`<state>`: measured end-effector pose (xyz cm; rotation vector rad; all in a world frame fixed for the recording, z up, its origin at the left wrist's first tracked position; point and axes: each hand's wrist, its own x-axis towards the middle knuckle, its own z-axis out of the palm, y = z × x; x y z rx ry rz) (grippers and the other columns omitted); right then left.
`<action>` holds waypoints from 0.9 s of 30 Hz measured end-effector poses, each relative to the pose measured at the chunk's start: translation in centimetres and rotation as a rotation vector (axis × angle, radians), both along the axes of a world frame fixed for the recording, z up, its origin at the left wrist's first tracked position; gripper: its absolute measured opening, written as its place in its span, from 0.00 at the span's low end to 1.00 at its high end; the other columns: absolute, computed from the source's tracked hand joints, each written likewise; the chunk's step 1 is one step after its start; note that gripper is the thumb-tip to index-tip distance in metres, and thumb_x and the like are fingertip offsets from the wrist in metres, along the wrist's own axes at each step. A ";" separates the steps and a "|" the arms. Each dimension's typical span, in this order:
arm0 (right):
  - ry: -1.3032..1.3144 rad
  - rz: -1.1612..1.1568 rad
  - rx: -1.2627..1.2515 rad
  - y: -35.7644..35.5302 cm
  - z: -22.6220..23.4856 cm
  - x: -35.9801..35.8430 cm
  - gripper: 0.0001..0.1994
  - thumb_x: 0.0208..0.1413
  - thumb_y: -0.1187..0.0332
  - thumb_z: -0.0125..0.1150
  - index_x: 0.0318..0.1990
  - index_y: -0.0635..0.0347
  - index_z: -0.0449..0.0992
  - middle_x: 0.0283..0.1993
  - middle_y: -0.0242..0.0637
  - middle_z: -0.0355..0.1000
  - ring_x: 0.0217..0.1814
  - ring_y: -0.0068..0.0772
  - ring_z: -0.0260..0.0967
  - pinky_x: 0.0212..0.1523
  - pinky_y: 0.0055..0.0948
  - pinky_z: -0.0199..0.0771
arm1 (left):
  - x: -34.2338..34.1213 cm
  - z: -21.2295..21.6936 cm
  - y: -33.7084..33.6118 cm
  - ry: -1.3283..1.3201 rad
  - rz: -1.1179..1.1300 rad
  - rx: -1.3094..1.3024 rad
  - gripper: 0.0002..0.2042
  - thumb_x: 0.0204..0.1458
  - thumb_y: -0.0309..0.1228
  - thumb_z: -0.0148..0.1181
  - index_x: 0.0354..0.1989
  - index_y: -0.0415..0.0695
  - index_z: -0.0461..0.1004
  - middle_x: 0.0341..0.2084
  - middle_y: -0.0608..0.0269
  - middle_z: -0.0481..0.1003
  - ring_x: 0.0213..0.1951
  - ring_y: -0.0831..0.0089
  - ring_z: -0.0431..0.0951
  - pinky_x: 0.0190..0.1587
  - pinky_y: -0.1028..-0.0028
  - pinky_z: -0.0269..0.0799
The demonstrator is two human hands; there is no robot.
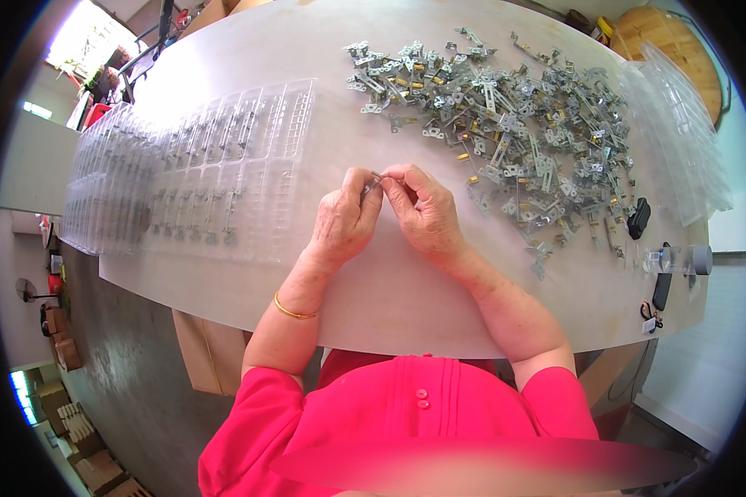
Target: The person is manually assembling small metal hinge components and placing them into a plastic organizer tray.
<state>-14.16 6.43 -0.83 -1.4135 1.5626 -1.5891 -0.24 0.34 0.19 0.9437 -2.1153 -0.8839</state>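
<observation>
Over the middle of the table, my left hand (pixel 346 217) and my right hand (pixel 423 209) meet at the fingertips. Both are closed in a pinch on a small metal part (pixel 376 177), mostly covered by the fingers, so its full shape is hidden. To the right and beyond my hands spreads a large pile of metal parts (pixel 506 124), silver brackets and plates with brass-coloured pieces among them. Left of my hands lies a clear plastic tray (pixel 261 170) with rows of similar metal parts (pixel 195 215) in its compartments.
More clear trays (pixel 104 186) are stacked at the table's left end. Another stack of clear plastic trays (pixel 671 132) leans at the far right. Near the right edge are a black object (pixel 638 219), a clear bottle (pixel 675 260) lying down and a black phone-like object (pixel 661 291). Cardboard (pixel 207 352) stands below the front edge.
</observation>
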 end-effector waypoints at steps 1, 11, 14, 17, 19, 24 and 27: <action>0.094 -0.038 -0.067 -0.1 -0.1 -0.1 0.03 0.62 0.72 0.61 0.42 0.56 0.76 0.30 0.32 0.69 0.28 0.22 0.65 0.30 0.24 0.68 | 0.0 0.0 0.0 0.001 0.000 0.001 0.04 0.62 0.26 0.53 0.40 0.40 0.68 0.21 0.51 0.74 0.24 0.50 0.77 0.28 0.60 0.70; -0.011 -0.143 -0.170 -0.4 0.0 -0.5 0.03 0.62 0.73 0.62 0.41 0.58 0.76 0.31 0.31 0.69 0.31 0.20 0.65 0.32 0.23 0.68 | 0.4 0.1 -0.5 0.264 -0.041 0.404 0.06 0.64 0.29 0.51 0.40 0.40 0.69 0.17 0.62 0.69 0.20 0.71 0.70 0.25 0.71 0.66; -0.323 -0.031 0.004 -0.2 -0.1 -0.2 0.03 0.63 0.72 0.61 0.41 0.59 0.75 0.26 0.27 0.67 0.27 0.14 0.60 0.27 0.21 0.63 | 0.7 0.9 -0.8 0.447 -0.041 0.785 0.07 0.65 0.32 0.48 0.40 0.41 0.69 0.17 0.75 0.62 0.19 0.83 0.60 0.24 0.80 0.59; -0.225 -0.017 0.068 -0.1 -0.2 -0.1 0.04 0.64 0.70 0.61 0.40 0.59 0.75 0.22 0.24 0.63 0.24 0.11 0.55 0.24 0.20 0.59 | 0.8 0.7 -0.9 0.543 -0.077 0.863 0.08 0.65 0.32 0.48 0.40 0.40 0.69 0.17 0.73 0.61 0.19 0.81 0.60 0.24 0.78 0.60; -0.178 -0.016 0.088 -0.1 -0.3 -0.1 0.04 0.64 0.69 0.61 0.40 0.59 0.75 0.21 0.23 0.62 0.24 0.12 0.54 0.23 0.20 0.58 | 0.8 0.8 -0.8 0.571 -0.073 0.868 0.09 0.66 0.33 0.48 0.40 0.40 0.69 0.16 0.73 0.59 0.19 0.81 0.60 0.24 0.78 0.60; -0.155 -0.015 0.120 0.0 -0.3 -0.2 0.04 0.63 0.69 0.61 0.40 0.58 0.76 0.20 0.24 0.63 0.23 0.13 0.54 0.23 0.21 0.58 | 0.7 0.7 -0.9 0.560 -0.056 0.858 0.09 0.66 0.32 0.46 0.40 0.40 0.69 0.15 0.72 0.58 0.18 0.81 0.59 0.24 0.78 0.59; -0.100 -0.029 0.125 0.1 0.0 -0.2 0.04 0.63 0.70 0.61 0.40 0.58 0.76 0.21 0.26 0.66 0.22 0.14 0.57 0.23 0.22 0.60 | 0.7 0.8 -0.9 0.509 -0.048 0.781 0.08 0.66 0.31 0.47 0.40 0.40 0.70 0.16 0.73 0.59 0.18 0.82 0.59 0.24 0.79 0.60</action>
